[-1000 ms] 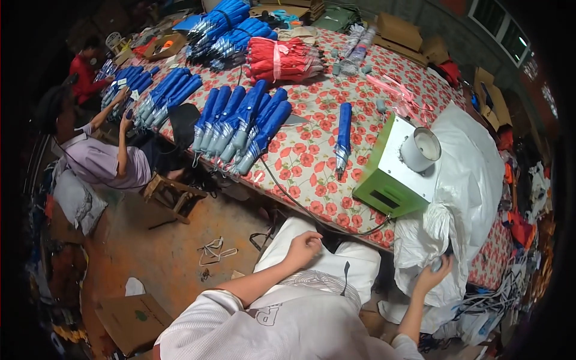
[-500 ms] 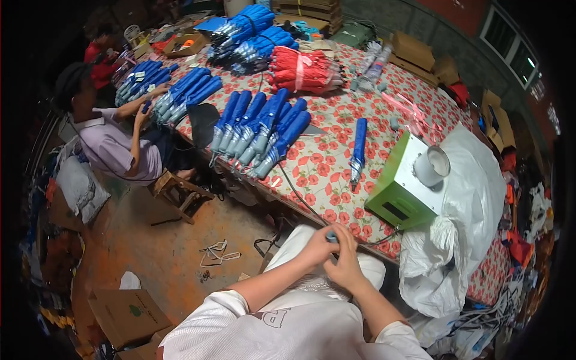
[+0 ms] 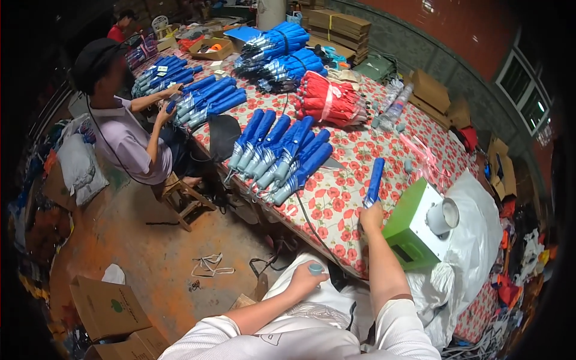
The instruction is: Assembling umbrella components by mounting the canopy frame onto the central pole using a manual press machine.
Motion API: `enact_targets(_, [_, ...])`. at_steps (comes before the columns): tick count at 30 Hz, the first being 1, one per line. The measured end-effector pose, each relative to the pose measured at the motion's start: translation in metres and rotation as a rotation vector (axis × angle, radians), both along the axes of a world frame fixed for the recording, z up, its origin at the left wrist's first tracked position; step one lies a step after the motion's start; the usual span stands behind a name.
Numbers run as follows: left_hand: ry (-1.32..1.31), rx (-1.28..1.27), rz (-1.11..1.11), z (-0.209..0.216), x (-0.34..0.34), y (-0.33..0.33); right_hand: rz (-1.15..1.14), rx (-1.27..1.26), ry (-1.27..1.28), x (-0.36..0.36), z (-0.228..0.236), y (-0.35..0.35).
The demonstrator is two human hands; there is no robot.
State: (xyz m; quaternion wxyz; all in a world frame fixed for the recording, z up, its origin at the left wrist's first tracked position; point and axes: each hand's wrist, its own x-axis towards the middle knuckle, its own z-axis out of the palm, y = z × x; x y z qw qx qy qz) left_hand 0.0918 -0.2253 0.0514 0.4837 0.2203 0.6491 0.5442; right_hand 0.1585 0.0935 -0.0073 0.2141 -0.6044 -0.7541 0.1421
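Note:
My left hand (image 3: 307, 281), low over my lap, is closed around a grey-green umbrella handle (image 3: 315, 269) with its round end facing up. It matches the grips on the finished bundle. On the table, my right hand (image 3: 371, 217) has its fingers wrapped round the lower end of a folded blue umbrella (image 3: 375, 182), hiding its tip. To the left lies a row of folded blue umbrellas (image 3: 282, 153) with grey handles. Just right of my right hand stands a green box machine (image 3: 414, 225) with a white top and a metal cylinder (image 3: 443, 216).
A flowered cloth covers the table (image 3: 327, 207). Farther back lie tied red umbrellas (image 3: 330, 101) and bright blue umbrella bundles (image 3: 279, 51). A co-worker (image 3: 129, 129) sits at the left, holding a small dark blue thing. White plastic sheeting (image 3: 471, 240) drapes the right edge.
My hands have parted. The right one has reached forward to the table and taken hold of the lone blue umbrella; the left stays over my lap with the grey handle.

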Motion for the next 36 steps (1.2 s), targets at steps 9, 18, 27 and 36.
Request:
enact_targets(9, [0.061,0.108,0.045,0.01,0.007,0.004,0.106,-0.544,0.654,-0.004,0.064,-0.082])
enact_targets(18, [0.065,0.207,-0.112,0.033,0.048,-0.001,0.17,-0.69,1.06,0.08,0.094,-0.226])
enact_targets(27, [0.243,0.581,-0.134,0.055,0.059,0.002,0.239,-0.303,1.796,0.118,0.245,-0.187])
enact_targets(36, [0.619,0.605,-0.282,0.053,0.062,0.014,0.99,-0.364,1.709,0.165,0.254,-0.238])
